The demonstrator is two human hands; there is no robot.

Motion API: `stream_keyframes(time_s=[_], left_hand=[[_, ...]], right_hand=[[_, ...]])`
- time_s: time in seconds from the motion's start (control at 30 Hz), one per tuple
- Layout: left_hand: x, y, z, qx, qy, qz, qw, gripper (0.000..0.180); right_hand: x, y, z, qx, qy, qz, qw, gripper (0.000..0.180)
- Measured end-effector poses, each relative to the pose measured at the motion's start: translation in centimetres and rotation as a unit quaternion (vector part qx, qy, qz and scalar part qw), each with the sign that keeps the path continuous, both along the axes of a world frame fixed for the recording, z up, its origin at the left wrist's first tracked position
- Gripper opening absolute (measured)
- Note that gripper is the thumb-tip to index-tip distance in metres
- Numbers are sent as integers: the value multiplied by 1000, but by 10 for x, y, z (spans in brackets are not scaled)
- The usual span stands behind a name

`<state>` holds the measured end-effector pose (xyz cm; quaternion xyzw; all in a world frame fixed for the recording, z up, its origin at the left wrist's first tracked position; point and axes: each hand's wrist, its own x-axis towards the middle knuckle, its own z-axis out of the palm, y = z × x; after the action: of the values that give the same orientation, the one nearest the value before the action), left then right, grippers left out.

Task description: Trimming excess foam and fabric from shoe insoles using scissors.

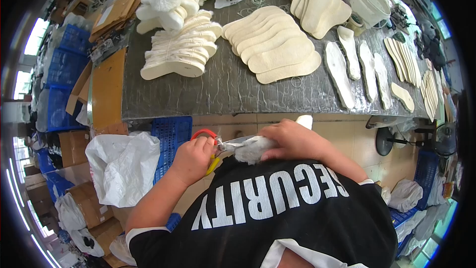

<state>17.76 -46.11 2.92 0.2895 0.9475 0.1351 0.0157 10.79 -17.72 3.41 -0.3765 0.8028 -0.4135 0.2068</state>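
Note:
My left hand is closed around scissors with red and yellow handles, close to the front of my black shirt. Their blades point right and meet the edge of a fluffy, grey-white fur insole. How far apart the blades are is hard to make out. Gripping that insole is my right hand, its fingers over the top and its thumb toward my body. A pale end of the insole sticks out beyond the knuckles. Both hands are in front of the table's near edge, above the floor.
Across the dark table lie a fanned row of cream insoles, a tied bundle of white insoles and loose fur insoles. A white bucket stands at the back right. At left are a white sack and blue crates.

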Motion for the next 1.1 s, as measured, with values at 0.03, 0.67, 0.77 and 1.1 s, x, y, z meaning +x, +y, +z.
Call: stream_keyframes(time_s=[0.03,0.67,0.77,1.1], left_hand=[[1,-1,-1,3,-9,6,1000,25],[8,0,3,-25,20,14,999,24],[7,-2,2,-14,16,9,1000,25],[5,5,1,-20,43,13,999,25]], right_hand=[[-1,4,-1,9,9,13,1000,25],[2,0,11,2,101,5,995,23],[3,0,8,-1,95,7,995,23],[5,-3,10,11,79,13,997,22]])
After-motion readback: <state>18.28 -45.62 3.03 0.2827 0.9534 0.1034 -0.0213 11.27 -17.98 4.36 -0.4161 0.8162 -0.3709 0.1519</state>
